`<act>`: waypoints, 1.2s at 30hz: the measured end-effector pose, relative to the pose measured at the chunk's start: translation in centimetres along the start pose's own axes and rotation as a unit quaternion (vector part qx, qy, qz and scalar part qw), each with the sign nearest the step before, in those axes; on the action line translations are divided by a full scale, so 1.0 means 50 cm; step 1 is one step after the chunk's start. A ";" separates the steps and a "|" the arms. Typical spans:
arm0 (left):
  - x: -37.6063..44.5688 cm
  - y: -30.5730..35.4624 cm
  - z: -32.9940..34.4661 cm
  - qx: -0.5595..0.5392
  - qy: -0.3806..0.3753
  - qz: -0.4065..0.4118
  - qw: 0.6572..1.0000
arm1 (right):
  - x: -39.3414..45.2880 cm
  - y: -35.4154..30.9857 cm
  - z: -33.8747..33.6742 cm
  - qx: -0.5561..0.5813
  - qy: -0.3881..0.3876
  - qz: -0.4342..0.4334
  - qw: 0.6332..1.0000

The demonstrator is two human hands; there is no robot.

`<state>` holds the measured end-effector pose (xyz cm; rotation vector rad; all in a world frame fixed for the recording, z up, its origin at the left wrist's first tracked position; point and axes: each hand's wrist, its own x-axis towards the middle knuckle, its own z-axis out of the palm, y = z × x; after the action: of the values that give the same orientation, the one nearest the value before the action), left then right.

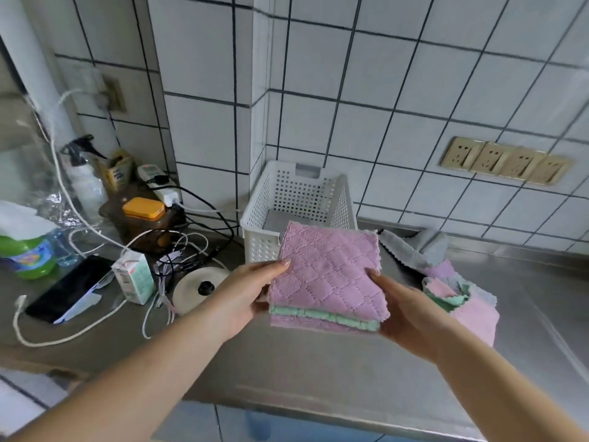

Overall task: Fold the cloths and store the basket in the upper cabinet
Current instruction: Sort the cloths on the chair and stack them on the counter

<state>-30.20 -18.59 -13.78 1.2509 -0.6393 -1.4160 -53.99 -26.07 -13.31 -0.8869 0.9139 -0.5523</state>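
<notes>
We grasp the folded cloth stack (328,282) with left hand (245,295) and right hand (401,311), thumbs on top, before the white perforated basket (287,199).

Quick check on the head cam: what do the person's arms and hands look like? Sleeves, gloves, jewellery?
Both forearms are bare as far as the frame shows, with no sleeves in view. The left hand and right hand wear no gloves. No watch, bracelet or ring shows. The nail on the left thumb looks short and unpainted; the other fingers are mostly hidden.
</notes>
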 end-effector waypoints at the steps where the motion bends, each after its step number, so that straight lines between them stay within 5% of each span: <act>1: 0.010 0.030 0.003 0.006 0.001 0.014 1.000 | 0.007 -0.030 0.008 -0.009 -0.006 -0.013 1.000; 8: 0.126 0.182 0.003 0.040 -0.002 0.050 0.998 | 0.119 -0.201 0.045 -0.060 0.008 -0.044 0.997; 18: 0.438 0.272 -0.020 0.004 0.026 -0.019 0.999 | 0.431 -0.274 0.036 0.062 0.113 0.011 0.992; 28: 0.642 0.210 -0.013 0.197 0.150 0.031 0.968 | 0.645 -0.214 0.032 0.032 0.240 0.089 0.966; 36: 0.721 0.118 -0.039 0.186 0.207 -0.024 0.960 | 0.756 -0.142 0.005 -0.022 0.276 0.101 0.955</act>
<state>-21.05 -53.23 -21.22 1.8083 -0.6010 -1.0479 -34.62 -57.57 -23.84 -0.6735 1.5133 -0.6144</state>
